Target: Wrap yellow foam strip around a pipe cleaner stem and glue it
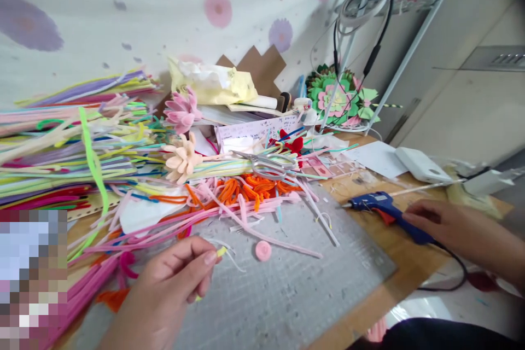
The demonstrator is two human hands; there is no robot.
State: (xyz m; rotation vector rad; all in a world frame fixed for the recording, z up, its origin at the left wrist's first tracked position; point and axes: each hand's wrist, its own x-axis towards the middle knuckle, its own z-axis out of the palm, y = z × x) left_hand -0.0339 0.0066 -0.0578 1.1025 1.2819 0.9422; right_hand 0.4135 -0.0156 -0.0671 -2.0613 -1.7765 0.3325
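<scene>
My left hand (pixel 172 279) is closed in a pinch above the cutting mat (pixel 295 306). Between thumb and forefinger sits a small yellow piece (pixel 222 252) with thin whitish strands sticking out, perhaps flower stamens. At the right, my right hand (pixel 443 224) has its fingers closed at the handle of a blue hot glue gun (pixel 377 202) with an orange-red trigger. The gun's nozzle points left over the mat's edge. A small pink coil (pixel 263 251) lies on the mat, to the right of my left hand. Beside it runs a pale pink pipe cleaner (pixel 283 243).
Bundles of coloured pipe cleaners (pixel 61 147) crowd the left. Metal scissors (pixel 270 164) lie on the pile, near orange pipe cleaners (pixel 254 188). Pink (pixel 182 109) and peach (pixel 182 158) fuzzy flowers stand behind. A white box (pixel 424 164) and the gun's black cord (pixel 461 268) are at right.
</scene>
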